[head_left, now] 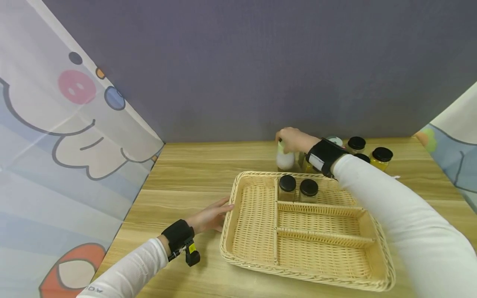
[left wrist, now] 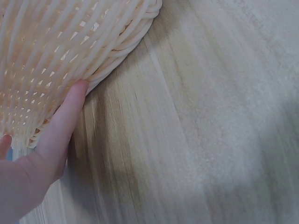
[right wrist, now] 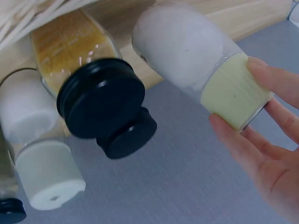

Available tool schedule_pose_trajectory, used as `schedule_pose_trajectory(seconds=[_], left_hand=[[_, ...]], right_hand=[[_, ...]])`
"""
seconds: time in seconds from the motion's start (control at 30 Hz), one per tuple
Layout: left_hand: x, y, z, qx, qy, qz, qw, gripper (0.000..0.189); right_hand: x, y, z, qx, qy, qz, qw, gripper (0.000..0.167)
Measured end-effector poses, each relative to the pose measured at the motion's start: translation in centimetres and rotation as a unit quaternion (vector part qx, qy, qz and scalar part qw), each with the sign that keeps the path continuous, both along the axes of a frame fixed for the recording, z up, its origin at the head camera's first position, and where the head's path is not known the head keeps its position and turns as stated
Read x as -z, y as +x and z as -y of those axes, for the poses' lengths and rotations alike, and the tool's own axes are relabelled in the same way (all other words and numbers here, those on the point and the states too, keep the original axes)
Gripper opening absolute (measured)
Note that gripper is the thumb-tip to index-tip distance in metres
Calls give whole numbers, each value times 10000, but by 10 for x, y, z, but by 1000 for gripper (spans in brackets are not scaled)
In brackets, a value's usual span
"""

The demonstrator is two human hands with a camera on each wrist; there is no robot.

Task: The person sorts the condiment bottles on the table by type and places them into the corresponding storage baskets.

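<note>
Several right fingers [right wrist: 237, 141] pinch a cylindrical cap [right wrist: 233, 91]; straight left fingers [left wrist: 64, 117] touch woven basketwork [left wrist: 58, 46].

Rectangular pale wicker basket [head_left: 255, 225] on wood-grain table [head_left: 201, 169]. Two black-lidded glass jars [head_left: 287, 188] in rear-right compartment. Behind basket: pale-green-capped white bottle [head_left: 285, 160], further black-lidded jars [head_left: 381, 155] to its right.

Right hand [right wrist: 275, 175] pinches pale-green cap [right wrist: 233, 91] of white-filled bottle [right wrist: 180, 44]; black-lidded yellow-filled jar [right wrist: 88, 77] near; white-capped bottle [right wrist: 49, 172] farther off
</note>
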State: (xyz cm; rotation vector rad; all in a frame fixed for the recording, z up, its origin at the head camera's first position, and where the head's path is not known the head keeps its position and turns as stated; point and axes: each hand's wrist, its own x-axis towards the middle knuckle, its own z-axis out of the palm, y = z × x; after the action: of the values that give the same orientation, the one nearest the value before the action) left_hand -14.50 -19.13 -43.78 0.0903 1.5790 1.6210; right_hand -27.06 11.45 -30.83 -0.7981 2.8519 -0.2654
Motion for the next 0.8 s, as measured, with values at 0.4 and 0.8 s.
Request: schedule_pose_trajectory(seconds=[0.4, 0.8], left_hand=[[-2, -1, 0, 12, -17, -25, 10000, 57], [-4, -2, 0, 61, 2, -55, 10000, 56]], right_hand=[[-15, 1, -3, 271, 77, 245, 9993, 39], [-30, 5, -4, 198, 110, 389, 9990, 40]])
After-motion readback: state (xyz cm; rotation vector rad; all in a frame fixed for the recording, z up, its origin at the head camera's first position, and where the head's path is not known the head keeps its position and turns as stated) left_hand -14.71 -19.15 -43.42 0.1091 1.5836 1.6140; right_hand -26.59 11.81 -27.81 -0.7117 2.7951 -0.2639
